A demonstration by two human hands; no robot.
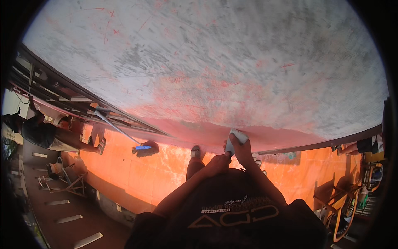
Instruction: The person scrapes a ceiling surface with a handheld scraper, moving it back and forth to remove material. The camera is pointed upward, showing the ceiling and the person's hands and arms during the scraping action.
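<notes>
Before me rises a large wall [217, 56], its grey-white coating smeared and streaked with red and pink marks. Near its foot runs a pink band [199, 130], where a pale, flat-bladed tool [238, 135] is at or close to the surface. My right hand [243, 150] grips the blade part from the right, its thumb lying over the face. Around the dark handle end, just below, my left hand [218, 164] is closed. Whether the blade's edge touches the wall is hard to tell.
A blue-headed broom [143, 147] leans against a window frame [124, 116] at left. One person [40, 132] stands beyond it; another person's leg [348, 149] shows at far right. Chairs stand at left [70, 177] and right [339, 214] by the orange floor [124, 174].
</notes>
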